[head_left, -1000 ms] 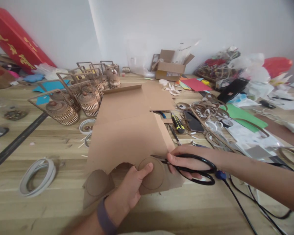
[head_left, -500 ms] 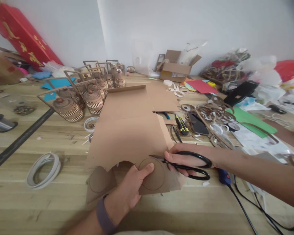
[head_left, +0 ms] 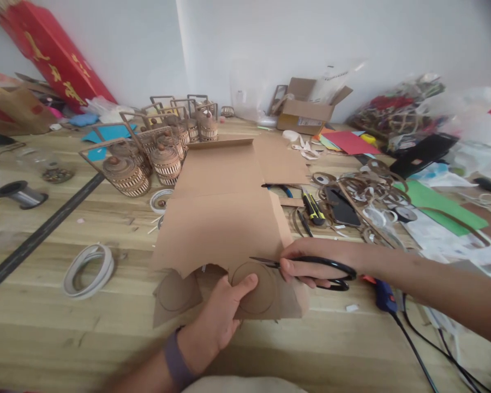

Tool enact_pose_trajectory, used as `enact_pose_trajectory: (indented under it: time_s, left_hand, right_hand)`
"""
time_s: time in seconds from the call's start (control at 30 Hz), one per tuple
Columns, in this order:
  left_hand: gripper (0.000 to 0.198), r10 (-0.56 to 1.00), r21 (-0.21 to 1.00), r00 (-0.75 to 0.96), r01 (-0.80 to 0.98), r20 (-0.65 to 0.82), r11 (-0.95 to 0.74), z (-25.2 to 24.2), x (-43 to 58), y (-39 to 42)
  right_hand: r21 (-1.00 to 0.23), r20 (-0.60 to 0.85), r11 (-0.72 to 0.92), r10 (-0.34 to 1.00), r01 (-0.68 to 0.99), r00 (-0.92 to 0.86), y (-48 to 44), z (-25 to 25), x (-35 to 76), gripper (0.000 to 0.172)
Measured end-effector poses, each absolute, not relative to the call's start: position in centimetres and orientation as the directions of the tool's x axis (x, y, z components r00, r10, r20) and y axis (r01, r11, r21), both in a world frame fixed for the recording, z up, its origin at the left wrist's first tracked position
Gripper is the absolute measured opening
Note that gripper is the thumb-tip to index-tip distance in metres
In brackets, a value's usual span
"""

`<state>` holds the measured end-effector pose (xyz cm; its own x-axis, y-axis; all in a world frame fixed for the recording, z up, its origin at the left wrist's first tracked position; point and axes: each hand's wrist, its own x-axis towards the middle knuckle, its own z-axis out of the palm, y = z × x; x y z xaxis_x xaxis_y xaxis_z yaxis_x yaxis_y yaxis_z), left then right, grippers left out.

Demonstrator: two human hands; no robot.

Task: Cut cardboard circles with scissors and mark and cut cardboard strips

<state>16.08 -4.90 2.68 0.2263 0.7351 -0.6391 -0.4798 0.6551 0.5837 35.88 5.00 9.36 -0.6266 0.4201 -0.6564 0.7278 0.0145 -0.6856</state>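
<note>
A large brown cardboard sheet (head_left: pixel 223 218) lies flattened on the wooden table, with circles drawn near its front edge. My left hand (head_left: pixel 221 314) is closed on that front edge, thumb resting on one drawn circle (head_left: pixel 256 286). A second drawn circle (head_left: pixel 174 292) sits on a partly cut flap to the left. My right hand (head_left: pixel 311 262) grips black-handled scissors (head_left: pixel 303 266); their blades are nearly closed and lie at the top rim of the circle under my thumb.
Woven wooden lantern-like baskets (head_left: pixel 147 161) stand at the back left. Tape rolls (head_left: pixel 88 270) lie left of the sheet. On the right are utility knives (head_left: pixel 313 207), a phone (head_left: pixel 343 206), cardboard rings, coloured paper, a glue gun (head_left: pixel 382 295) with cable. A small open box (head_left: pixel 306 112) stands at the back.
The scissor handles have closed together, so the blades have come nearly shut at the circle's upper rim. My left hand keeps its hold. The view has drifted, shifting the scene rightward.
</note>
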Motion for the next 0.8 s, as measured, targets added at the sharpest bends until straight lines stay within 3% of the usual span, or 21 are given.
enact_pose_trajectory:
  time_s: [0.2,0.63,0.8]
  left_hand:
    - [0.048,0.753,0.549,0.261,-0.548,-0.604,0.631,3.0,15.9,-4.6]
    - [0.041,0.706,0.531,0.275,-0.498,-0.653,0.685,2.7,14.6,-5.4]
    - [0.050,0.740,0.536,0.252,-0.551,-0.624,0.640,1.7,14.7,-6.0]
  right_hand:
    - [-0.658,-0.676,0.085,0.369,0.748,-0.638,6.3,11.2,34.1,0.076]
    - [-0.626,-0.703,0.070,0.380,0.777,-0.601,5.8,10.7,33.0,0.062]
    - [-0.613,-0.704,0.097,0.384,0.784,-0.598,5.7,10.0,32.8,0.069]
